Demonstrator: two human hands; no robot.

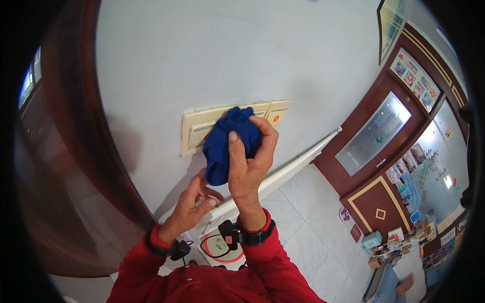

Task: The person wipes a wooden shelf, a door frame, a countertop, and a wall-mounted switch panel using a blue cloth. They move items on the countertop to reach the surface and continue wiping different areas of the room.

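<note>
A crumpled blue cloth [218, 151] is bunched in my right hand [252, 159], thumb in front and fingers curled around its far side. The cloth lies against a cream wall switch panel [186, 144] and hides its middle part. At the right end of the panel, a switch section [278, 113] with an orange round mark stays visible. Below the cloth is my left hand [193, 206], its fingers apart and holding nothing. Its fingertips are partly behind the cloth's lower edge; whether they touch it I cannot tell.
A white horizontal ledge [280, 176] juts from the wall below the panel. Dark wood trim [91, 113] borders the wall on the left. Beneath my arms is a round red-rimmed object [223, 248]. A brown door [373, 132] and a cluttered table [403, 246] stand at right.
</note>
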